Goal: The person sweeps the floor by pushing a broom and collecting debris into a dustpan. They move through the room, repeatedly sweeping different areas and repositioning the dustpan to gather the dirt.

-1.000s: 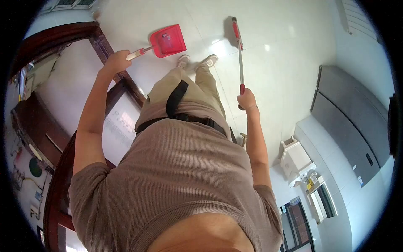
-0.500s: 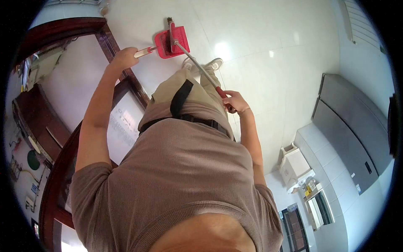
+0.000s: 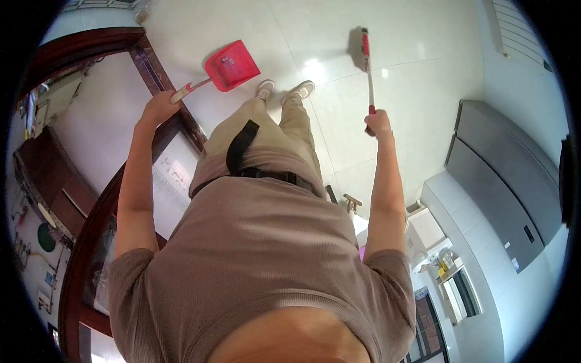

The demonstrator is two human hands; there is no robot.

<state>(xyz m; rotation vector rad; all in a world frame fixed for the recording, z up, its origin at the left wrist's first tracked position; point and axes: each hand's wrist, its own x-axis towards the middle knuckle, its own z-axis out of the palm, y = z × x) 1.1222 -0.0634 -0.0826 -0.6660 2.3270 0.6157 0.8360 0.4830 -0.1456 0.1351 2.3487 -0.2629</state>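
Note:
My left hand [image 3: 161, 108] is closed round the pale handle of a red dustpan [image 3: 232, 65]. The pan is out in front of my feet to the left, and some small grey bits show on it. In my right hand [image 3: 379, 123] is the red grip of a broom [image 3: 371, 85], with its fingers wrapped round it. The broom has a metal shaft and a narrow red head with dark bristles. Its head is at the far right of my feet, over the tiled floor [image 3: 327, 36], with a shadow beside it. Broom and dustpan are well apart.
A dark wooden door frame [image 3: 151, 66] stands close on my left. To the right are a tall grey fridge [image 3: 502, 175] and a white cabinet [image 3: 425, 230]. My shoes [image 3: 299, 91] are on the pale tiles.
The broom has swung away from the dustpan, out to the right with my right hand. My left hand has moved slightly left and down, and the dustpan has turned.

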